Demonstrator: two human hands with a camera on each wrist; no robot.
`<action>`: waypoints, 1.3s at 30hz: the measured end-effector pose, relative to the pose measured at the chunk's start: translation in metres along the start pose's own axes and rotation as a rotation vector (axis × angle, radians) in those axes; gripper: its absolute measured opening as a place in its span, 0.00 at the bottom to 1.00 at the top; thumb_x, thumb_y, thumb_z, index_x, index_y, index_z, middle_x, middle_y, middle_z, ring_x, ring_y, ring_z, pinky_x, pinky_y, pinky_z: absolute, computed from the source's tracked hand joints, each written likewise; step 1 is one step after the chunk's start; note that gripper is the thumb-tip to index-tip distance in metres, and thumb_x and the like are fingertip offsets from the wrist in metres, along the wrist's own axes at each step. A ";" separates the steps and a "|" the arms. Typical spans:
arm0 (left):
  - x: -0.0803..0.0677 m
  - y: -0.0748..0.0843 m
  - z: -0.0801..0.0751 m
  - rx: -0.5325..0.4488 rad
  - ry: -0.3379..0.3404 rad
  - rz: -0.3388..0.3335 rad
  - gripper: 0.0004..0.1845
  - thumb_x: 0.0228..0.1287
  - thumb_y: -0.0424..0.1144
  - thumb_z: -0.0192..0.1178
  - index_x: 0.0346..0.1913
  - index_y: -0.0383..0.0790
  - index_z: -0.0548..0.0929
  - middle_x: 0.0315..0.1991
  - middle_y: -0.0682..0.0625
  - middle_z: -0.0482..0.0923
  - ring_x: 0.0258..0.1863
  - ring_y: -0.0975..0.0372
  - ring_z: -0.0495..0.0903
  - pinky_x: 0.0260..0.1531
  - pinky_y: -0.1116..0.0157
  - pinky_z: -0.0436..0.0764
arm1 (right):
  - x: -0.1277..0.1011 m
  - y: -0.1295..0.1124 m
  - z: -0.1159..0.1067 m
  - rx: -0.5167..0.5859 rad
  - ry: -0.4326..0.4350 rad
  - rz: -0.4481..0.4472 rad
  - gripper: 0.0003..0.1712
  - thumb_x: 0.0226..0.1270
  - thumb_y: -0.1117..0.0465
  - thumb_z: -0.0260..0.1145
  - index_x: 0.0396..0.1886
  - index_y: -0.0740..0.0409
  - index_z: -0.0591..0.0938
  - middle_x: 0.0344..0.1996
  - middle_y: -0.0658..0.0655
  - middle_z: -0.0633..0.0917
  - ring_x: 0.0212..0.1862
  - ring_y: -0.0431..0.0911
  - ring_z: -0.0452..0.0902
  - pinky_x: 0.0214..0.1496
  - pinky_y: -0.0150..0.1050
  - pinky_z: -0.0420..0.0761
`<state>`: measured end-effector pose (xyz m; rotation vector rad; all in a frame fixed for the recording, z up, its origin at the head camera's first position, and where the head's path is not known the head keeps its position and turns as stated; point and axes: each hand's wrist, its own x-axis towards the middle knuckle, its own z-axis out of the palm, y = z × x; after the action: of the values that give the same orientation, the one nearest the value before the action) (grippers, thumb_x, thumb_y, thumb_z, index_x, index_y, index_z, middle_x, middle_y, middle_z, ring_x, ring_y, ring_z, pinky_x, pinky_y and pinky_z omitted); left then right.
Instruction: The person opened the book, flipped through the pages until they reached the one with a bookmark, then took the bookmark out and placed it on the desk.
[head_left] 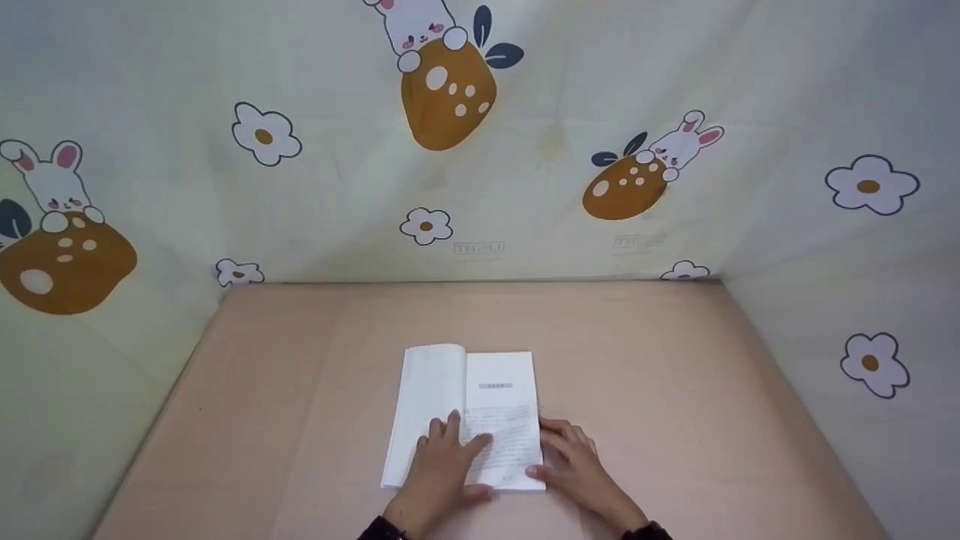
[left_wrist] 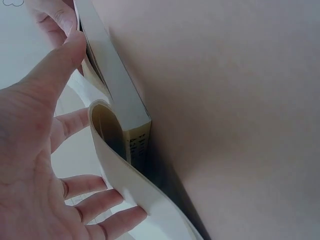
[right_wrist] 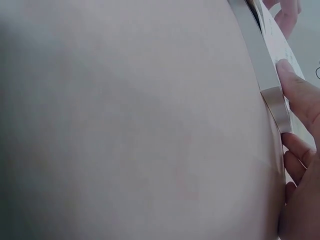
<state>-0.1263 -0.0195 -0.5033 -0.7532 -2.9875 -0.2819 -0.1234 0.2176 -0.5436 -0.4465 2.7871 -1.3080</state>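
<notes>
- Where the book lies open near the front middle of the table, both hands rest on it, one at each lower side.
- Left hand lies flat on the pages near the spine, fingers spread and straight, pressing the paper down; its thumb reaches onto the right page.
- From the left wrist view, the left hand has its fingers under a curled white page, which bows up in a loop beside the book's thick edge; the thumb touches that edge higher up.
- Right hand sits at the book's lower right corner, fingers loosely bent, fingertips touching the right page's outer edge, thumb at the bottom edge.
- From the right wrist view, the right hand touches the book's corner with a fingertip; I cannot tell whether it pinches any pages.
- Right page carries a short heading and a block of print; the left page looks blank.
- Behind the table hangs a pale cloth printed with rabbits, flowers and brown carrot shapes; it also runs along both sides.
</notes>
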 end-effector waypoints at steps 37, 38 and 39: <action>-0.005 -0.016 -0.015 -0.298 0.041 -0.224 0.26 0.61 0.40 0.60 0.52 0.19 0.72 0.42 0.33 0.78 0.40 0.47 0.81 0.37 0.56 0.82 | 0.000 0.001 0.001 0.075 -0.047 0.086 0.26 0.59 0.47 0.65 0.59 0.37 0.75 0.65 0.56 0.66 0.67 0.57 0.54 0.61 0.61 0.51; -0.006 -0.016 -0.015 -0.298 0.038 -0.238 0.26 0.61 0.40 0.60 0.52 0.20 0.72 0.41 0.33 0.78 0.39 0.47 0.82 0.37 0.57 0.82 | 0.000 0.000 0.001 0.074 -0.046 0.085 0.26 0.59 0.47 0.65 0.59 0.38 0.75 0.65 0.56 0.66 0.68 0.57 0.54 0.61 0.61 0.51; -0.007 -0.016 -0.015 -0.295 0.041 -0.247 0.25 0.61 0.40 0.60 0.50 0.20 0.73 0.40 0.34 0.78 0.38 0.48 0.82 0.35 0.57 0.82 | 0.000 0.000 0.001 0.071 -0.045 0.084 0.26 0.59 0.47 0.65 0.59 0.38 0.75 0.65 0.56 0.66 0.67 0.58 0.54 0.61 0.61 0.52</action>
<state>-0.1277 -0.0392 -0.4916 -0.3836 -3.0338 -0.7514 -0.1235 0.2170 -0.5440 -0.3477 2.6814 -1.3569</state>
